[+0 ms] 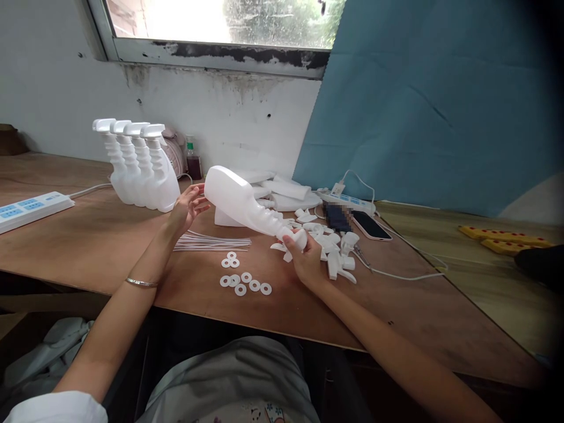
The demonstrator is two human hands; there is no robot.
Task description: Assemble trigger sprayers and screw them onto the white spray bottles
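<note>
A white plastic spray bottle (229,194) lies tilted in the air, its base up to the left and its neck down to the right. My right hand (307,258) is closed around the neck end, where a white cap or spray head is partly hidden by the fingers. Beside the bottle's base is my left hand (190,205), fingers apart and curved; whether the fingertips touch it I cannot tell. Flat white ring washers (240,289) lie below the bottle. Thin white tubes (215,242) are bundled near my left wrist. White trigger spray heads (335,264) lie piled by my right hand.
Several spray bottles (165,182) with heads stand in a row at the left. More white bottles (286,189) lie at the back. A power strip (37,210), a phone (371,225) with cables, and a small bottle of dark liquid (194,164) are on the table (282,308).
</note>
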